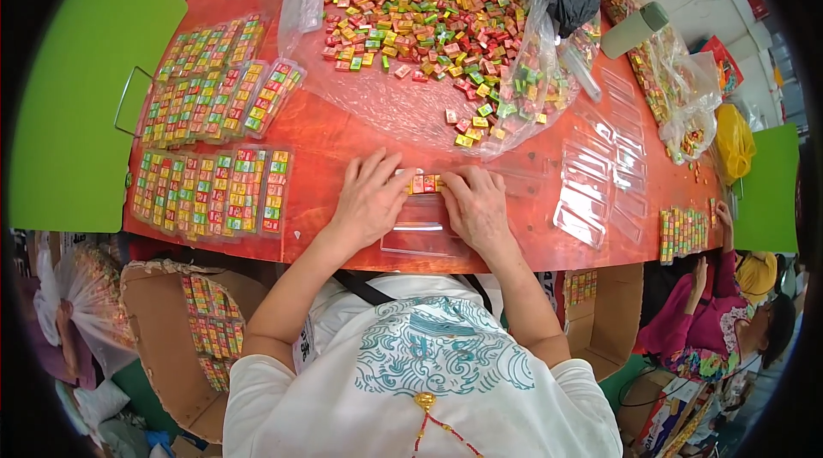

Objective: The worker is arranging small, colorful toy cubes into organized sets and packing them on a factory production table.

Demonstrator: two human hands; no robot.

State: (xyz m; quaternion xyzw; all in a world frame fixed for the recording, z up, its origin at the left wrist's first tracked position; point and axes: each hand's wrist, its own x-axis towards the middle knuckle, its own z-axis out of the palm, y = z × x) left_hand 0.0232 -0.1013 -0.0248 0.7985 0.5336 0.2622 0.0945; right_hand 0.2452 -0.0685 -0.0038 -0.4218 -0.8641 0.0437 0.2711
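A short row of small red and yellow candy-sized boxes [424,184] lies before me, across the upper part of a clear plastic tray [422,239]. At the row's left end, my left hand [375,197] presses with bent fingertips. The thumb and curled fingers of my right hand [476,205] close on the other end, so the row is gripped between both hands. Part of each end is hidden under my fingers. The tray's lower part, nearest me, shows no boxes. Beyond my hands spreads a big heap of loose small boxes [429,21] on clear plastic sheeting [369,98].
Filled trays [214,188] stand in rows at left on the red table [330,248]. Stacked clear trays [587,188] lie at right, near a green bottle [634,29]. Cardboard boxes [154,355] stand below the table edge. Another person [703,312] works at far right.
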